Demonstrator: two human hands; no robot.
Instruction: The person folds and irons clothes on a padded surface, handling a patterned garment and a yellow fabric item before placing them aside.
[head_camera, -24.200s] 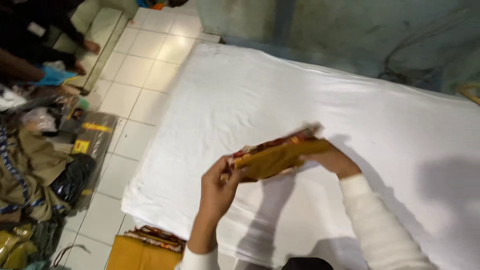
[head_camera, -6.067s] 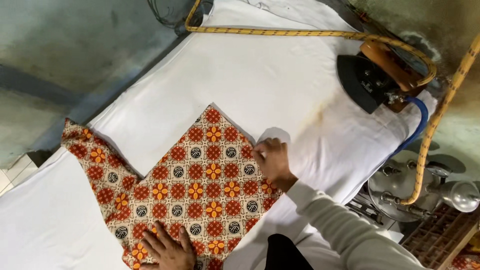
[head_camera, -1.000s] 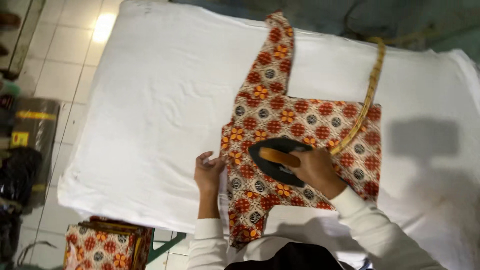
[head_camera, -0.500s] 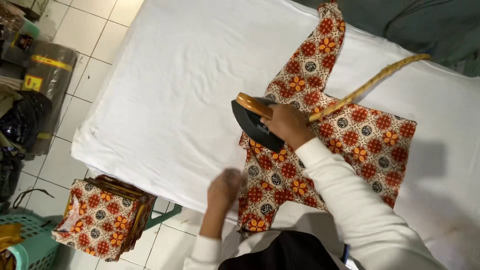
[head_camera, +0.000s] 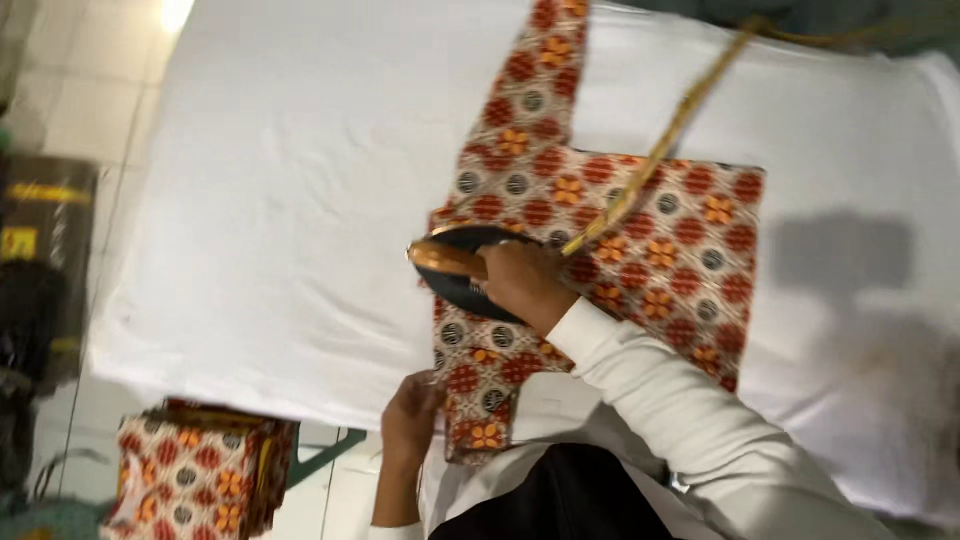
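A dark, boxy package (head_camera: 40, 270) stands on the tiled floor (head_camera: 70, 90) at the left edge of the view, well apart from the left edge of the white ironing table (head_camera: 280, 200). It carries a yellow strip label (head_camera: 45, 192) across its top and a smaller yellow square label (head_camera: 15, 243) below that. The picture is too blurred to tell more. No signs or screens show.

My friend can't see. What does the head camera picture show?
A person's right hand presses a dark iron on red-orange patterned cloth spread over a white padded table. The left hand holds the cloth's near edge. More folded patterned cloth is stacked lower left.
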